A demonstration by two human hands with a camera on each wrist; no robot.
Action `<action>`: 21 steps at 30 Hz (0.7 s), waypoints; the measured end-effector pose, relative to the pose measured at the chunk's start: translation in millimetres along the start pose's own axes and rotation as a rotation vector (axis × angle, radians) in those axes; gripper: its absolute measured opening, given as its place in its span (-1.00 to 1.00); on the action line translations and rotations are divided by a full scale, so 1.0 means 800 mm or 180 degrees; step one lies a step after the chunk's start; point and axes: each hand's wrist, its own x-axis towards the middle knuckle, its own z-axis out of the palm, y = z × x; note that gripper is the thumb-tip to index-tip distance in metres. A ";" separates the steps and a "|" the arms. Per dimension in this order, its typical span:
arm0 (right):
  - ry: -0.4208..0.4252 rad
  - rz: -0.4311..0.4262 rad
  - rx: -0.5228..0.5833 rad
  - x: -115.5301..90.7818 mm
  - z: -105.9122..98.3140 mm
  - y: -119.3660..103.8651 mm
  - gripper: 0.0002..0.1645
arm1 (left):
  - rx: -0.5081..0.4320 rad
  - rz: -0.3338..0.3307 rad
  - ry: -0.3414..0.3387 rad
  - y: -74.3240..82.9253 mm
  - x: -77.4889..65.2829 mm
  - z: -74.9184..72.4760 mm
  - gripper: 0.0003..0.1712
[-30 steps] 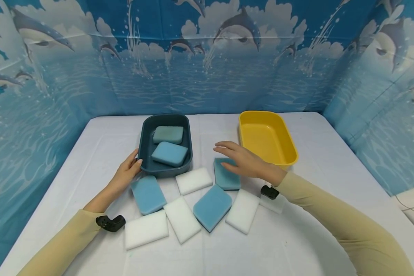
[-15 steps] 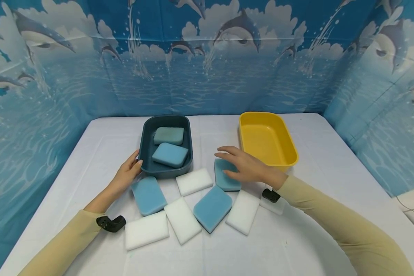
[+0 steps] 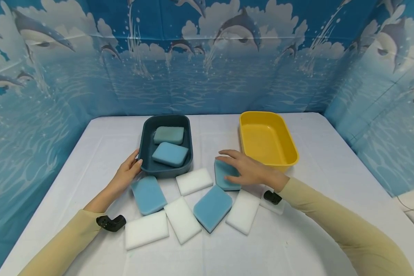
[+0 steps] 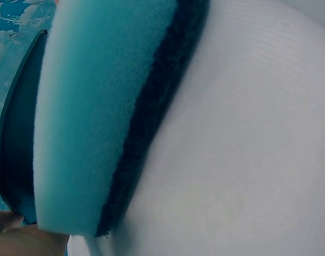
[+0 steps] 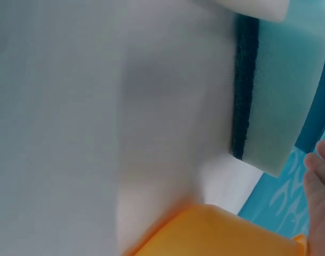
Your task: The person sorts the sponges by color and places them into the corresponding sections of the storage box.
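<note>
My left hand [image 3: 127,171] holds the left edge of a dark blue plastic tub [image 3: 165,174], thumb at the near corner. Inside the tub lie a blue sponge [image 3: 170,154] and a grey-green one [image 3: 168,135]. Over another blue sponge [image 3: 224,181] hovers my right hand [image 3: 246,168], fingers spread and slightly bent, partly hiding it. The right wrist view shows this sponge [image 5: 279,90] with a dark scouring layer against the cloth, the fingers [image 5: 318,176] at the right edge. In the left wrist view, a nearby blue sponge [image 4: 98,117] fills much of the frame.
A yellow tub [image 3: 265,140] stands at the back right, just beyond the right hand. Across the front lie several white sponges [image 3: 182,220] and more blue ones [image 3: 212,208]. White cloth [image 3: 296,245] covers the table; a dolphin-print curtain [image 3: 207,84] rises behind it.
My right hand has come down and slightly nearer me, lower over the blue sponge. The left hand and the dark blue tub have stayed in place.
</note>
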 end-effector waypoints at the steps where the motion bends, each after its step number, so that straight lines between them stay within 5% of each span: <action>1: -0.0032 0.0011 0.0017 -0.001 0.000 0.000 -0.25 | 0.0010 -0.0004 0.0006 -0.001 0.000 0.000 -0.29; 21: -0.0559 0.0259 0.0112 -0.006 0.003 -0.002 -0.09 | -0.0026 0.0006 0.0024 0.002 -0.001 0.001 -0.29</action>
